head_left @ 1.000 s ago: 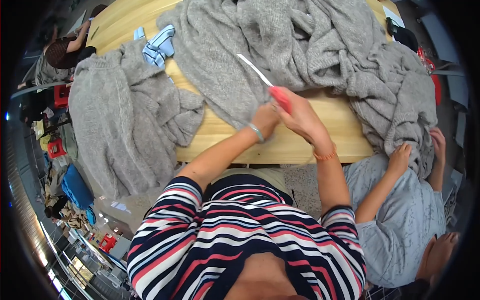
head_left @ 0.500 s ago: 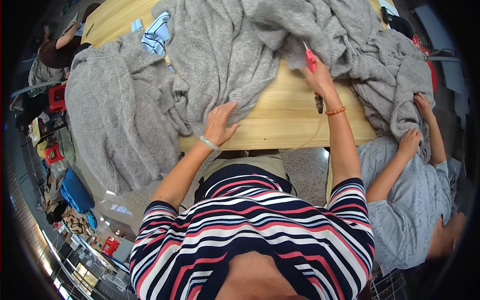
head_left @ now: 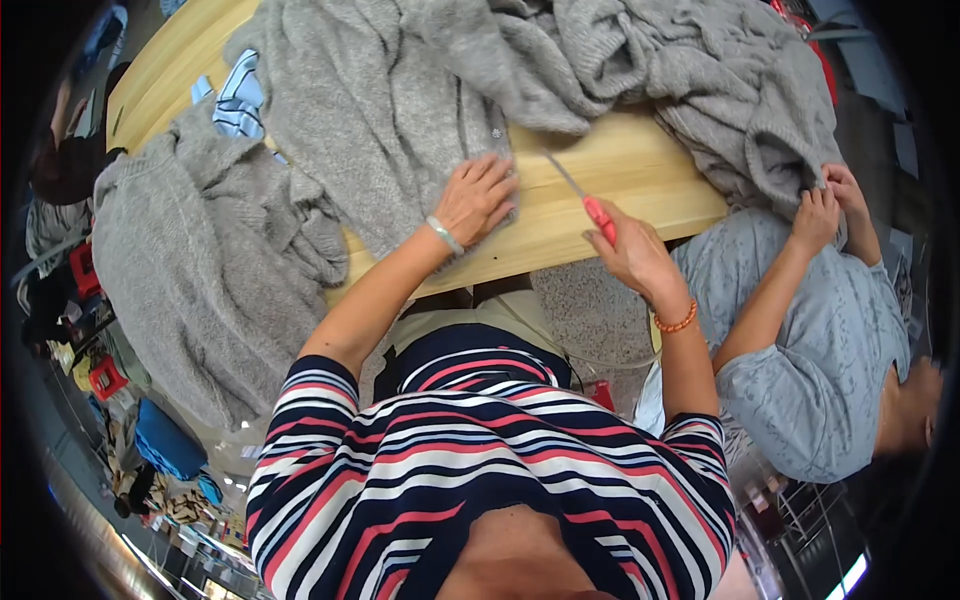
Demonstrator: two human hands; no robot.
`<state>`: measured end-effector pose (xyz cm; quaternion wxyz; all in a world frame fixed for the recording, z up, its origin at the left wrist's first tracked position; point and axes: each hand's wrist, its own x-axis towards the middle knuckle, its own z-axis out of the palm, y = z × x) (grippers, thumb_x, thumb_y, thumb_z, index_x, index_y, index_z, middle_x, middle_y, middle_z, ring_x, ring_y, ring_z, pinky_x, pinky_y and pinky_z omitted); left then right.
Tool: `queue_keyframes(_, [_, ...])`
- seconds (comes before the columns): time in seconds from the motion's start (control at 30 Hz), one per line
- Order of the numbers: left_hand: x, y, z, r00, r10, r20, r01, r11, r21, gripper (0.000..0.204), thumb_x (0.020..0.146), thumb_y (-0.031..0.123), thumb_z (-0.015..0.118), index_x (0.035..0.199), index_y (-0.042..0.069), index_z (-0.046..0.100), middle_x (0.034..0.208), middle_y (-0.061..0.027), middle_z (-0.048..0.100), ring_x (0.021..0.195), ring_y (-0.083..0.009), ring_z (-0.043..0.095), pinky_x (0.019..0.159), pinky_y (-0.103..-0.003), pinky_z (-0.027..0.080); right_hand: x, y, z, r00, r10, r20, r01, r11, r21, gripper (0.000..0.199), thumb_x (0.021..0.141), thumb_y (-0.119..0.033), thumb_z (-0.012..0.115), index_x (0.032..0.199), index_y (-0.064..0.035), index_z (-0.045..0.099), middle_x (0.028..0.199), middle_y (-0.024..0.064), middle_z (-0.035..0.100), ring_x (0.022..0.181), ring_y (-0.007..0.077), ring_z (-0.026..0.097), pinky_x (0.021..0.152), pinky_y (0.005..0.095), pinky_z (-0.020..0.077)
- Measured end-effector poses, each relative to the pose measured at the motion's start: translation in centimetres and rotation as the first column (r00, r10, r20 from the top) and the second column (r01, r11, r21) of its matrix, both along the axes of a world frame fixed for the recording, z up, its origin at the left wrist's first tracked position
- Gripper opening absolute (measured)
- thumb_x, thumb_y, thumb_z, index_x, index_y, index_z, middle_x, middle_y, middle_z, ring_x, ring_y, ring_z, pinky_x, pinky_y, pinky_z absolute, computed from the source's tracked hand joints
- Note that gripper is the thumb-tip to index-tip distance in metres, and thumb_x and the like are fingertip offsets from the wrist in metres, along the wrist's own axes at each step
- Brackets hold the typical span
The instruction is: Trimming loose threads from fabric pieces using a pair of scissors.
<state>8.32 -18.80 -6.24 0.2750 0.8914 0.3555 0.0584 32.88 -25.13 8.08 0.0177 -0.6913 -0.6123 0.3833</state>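
My left hand [head_left: 480, 200] lies on a grey knitted garment [head_left: 360, 130], its fingers spread over the edge of the fabric. In my right hand [head_left: 642, 262] is an air blow gun [head_left: 600, 217] with a red handle and a long thin metal nozzle. The nozzle points up and left above the bare wood, to the right of the garment and apart from it. A pale thin hose [head_left: 610, 362] runs below my right forearm. Small round marks or beads show near the garment's right edge, too small to make out.
Another grey knit [head_left: 200, 260] hangs over the left edge of the wooden table [head_left: 540, 235]. More grey knitwear [head_left: 600, 60] is heaped at the back and right. Beside me on the right, a co-worker's hands [head_left: 825, 205] hold grey knit. A blue striped cloth [head_left: 240, 95] lies back left.
My right hand has drawn the air blow gun back from the far knitwear toward me. My left hand has shifted right and away from me along the garment. The whole view has turned slightly.
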Motion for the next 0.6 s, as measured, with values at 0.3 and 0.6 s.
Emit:
queue_keyframes(0.3, [0.6, -1.1, -2.9, 1.000, -0.003, -0.024, 0.008, 0.974, 0.226, 0.057, 0.087, 0.039, 0.057, 0.139, 0.020, 0.045, 0.152, -0.0095, 0.029, 0.142, -0.0318, 0.021, 0.114, -0.055, 0.010, -2.0, -5.7, -0.7, 0.995, 0.099, -0.001, -0.098, 0.988, -0.119, 0.041, 0.085, -0.024, 0.062, 0.123, -0.0090, 0.056, 0.085, 0.0254, 0.064, 0.082, 0.0438, 0.062, 0.073, 0.0498, 0.0483])
queue_keyframes(0.6, [-1.2, -4.8, -1.8, 0.998, -0.031, -0.057, 0.041, 0.981, 0.189, 0.059, 0.085, 0.047, 0.058, 0.138, 0.022, 0.048, 0.151, -0.0071, 0.032, 0.142, -0.0331, 0.021, 0.113, -0.058, 0.010, -5.3, 3.1, -3.8, 0.999, 0.048, 0.008, -0.048, 0.996, 0.072, 0.038, 0.087, -0.026, 0.059, 0.121, -0.0103, 0.057, 0.089, 0.0242, 0.065, 0.085, 0.0434, 0.062, 0.076, 0.0500, 0.0488])
